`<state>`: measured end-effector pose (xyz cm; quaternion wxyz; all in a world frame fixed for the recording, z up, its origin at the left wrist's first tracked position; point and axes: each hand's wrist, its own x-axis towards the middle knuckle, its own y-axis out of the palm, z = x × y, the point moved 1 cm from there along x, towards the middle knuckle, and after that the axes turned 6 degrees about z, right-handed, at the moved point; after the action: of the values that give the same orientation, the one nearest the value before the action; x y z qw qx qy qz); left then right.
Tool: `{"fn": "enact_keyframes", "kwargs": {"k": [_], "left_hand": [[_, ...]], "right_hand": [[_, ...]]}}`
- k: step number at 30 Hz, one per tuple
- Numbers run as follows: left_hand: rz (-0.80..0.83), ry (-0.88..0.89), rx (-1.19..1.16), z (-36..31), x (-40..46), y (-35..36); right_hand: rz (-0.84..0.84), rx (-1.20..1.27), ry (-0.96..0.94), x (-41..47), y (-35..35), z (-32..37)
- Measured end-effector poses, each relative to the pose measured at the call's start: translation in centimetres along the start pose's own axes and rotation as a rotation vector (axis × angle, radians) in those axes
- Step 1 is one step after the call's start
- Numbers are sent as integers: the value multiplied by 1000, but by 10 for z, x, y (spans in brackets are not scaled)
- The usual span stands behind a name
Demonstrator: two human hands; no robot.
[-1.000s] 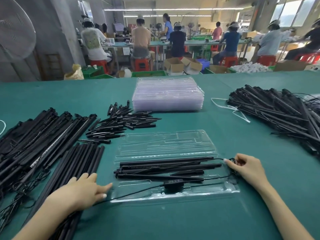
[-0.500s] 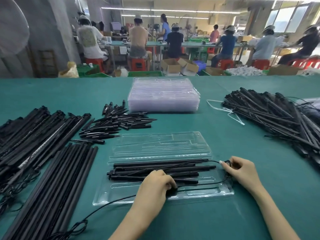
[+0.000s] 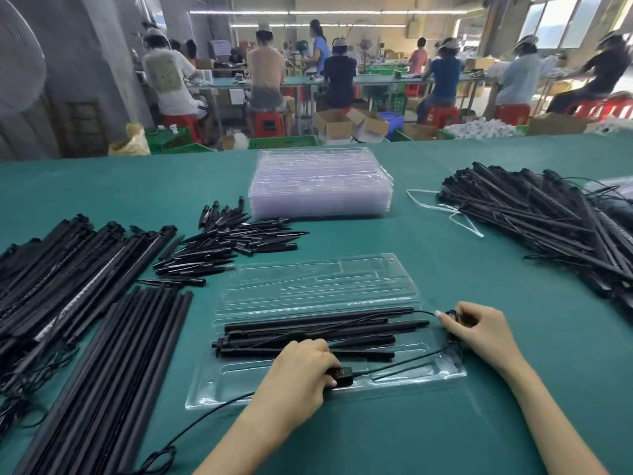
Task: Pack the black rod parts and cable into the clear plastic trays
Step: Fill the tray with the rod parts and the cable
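Observation:
A clear plastic tray [image 3: 442,371] lies open on the green table in front of me, its lid half [image 3: 318,279] folded away. Several black rods [image 3: 318,329] rest in its near half. A thin black cable [image 3: 205,423] runs across the tray, with a small black box [image 3: 344,373] on it. My left hand [image 3: 301,375] is closed on that box at the tray's front groove. My right hand [image 3: 479,329] pinches the coiled end of the cable at the tray's right edge.
A stack of empty clear trays [image 3: 320,183] stands at the back. Long black rods [image 3: 113,365] and rods with cables [image 3: 51,269] lie at the left, short spikes [image 3: 233,241] behind them. A heap of wired rods [image 3: 548,221] fills the right. People work at benches beyond.
My left hand left the long rods at the left, crossed onto the tray and closed on the cable's black box. My right hand has stayed on the cable end.

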<state>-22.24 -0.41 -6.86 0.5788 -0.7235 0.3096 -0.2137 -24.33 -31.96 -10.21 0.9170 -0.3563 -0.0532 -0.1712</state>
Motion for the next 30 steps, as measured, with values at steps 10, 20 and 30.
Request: {"fn": "enact_keyframes", "kwargs": {"k": [10,20,30], "left_hand": [[60,29,119,-6,5,-2],[35,-19,65,3,0,1],[-138,-10,10,-2,9,-5]], "right_hand": [[-1,3,-23,1,0,-4],[5,49,-13,-1,0,1],[37,325,-8,-4,-2,3]]}}
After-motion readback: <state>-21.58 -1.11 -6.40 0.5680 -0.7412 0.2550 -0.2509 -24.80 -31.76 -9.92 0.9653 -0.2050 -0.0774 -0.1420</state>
